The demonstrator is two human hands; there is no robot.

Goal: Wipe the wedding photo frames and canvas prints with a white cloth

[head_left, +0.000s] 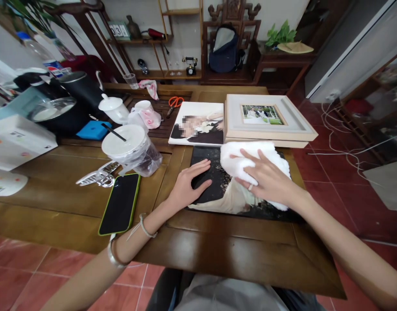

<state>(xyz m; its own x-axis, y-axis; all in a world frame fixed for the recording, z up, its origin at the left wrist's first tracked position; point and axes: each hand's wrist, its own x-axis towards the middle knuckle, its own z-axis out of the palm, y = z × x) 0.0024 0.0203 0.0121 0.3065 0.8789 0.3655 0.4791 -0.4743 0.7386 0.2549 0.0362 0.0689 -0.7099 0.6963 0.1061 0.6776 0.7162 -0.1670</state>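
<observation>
A dark photo panel [205, 190], showing a pale gown, lies flat on the wooden table in front of me. On its left edge rests my left hand [188, 183], thumb and fingers apart, holding nothing. Over the panel's right part my right hand [266, 177] presses a bunched white cloth [232, 157], its fingers spread across the folds. The cloth and hand hide much of the panel's right side. Just behind the panel are a white-edged photo print [198, 123] and a pale picture frame [269, 114] with a small photo in it, stacked on another frame.
To the left are a phone [119, 205] in a green case, a clear hair claw [99, 172], and a lidded cup [127, 147] with a straw. Orange-handled scissors [175, 103], a white teapot [114, 108] and a black pot [64, 121] stand farther back.
</observation>
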